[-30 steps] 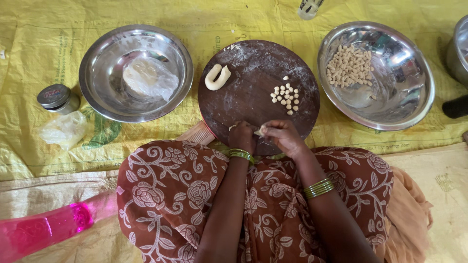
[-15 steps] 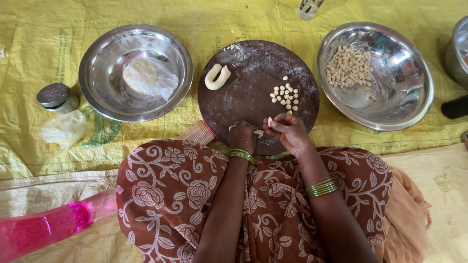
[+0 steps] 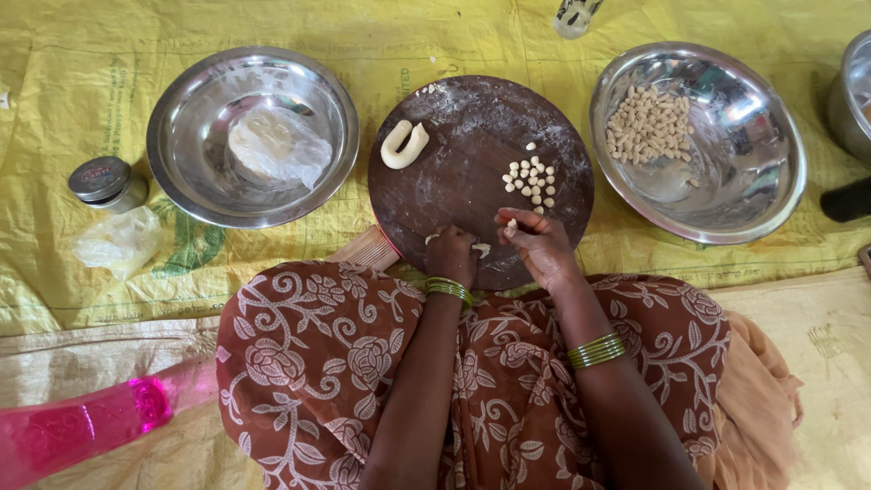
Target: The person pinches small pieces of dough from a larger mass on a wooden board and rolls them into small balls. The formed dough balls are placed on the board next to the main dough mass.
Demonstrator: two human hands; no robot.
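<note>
Dough bit [image 3: 511, 223] at right hand [image 3: 540, 247] fingertips, left hand [image 3: 451, 253] fisted on strip

pot [image 3: 855, 95] cut by right edge, pink bottle [image 3: 77, 426] cropped left

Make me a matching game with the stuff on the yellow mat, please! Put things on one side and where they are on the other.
Things:
1. curved dough roll
2. wrapped dough lump
3. big heap of small dough pieces
4. small jar with a dark lid

Places:
A. in the steel bowl on the right
B. on the mat, left of the left bowl
C. on the round brown board
D. in the steel bowl on the left

Pairs: 1-C, 2-D, 3-A, 4-B
</note>
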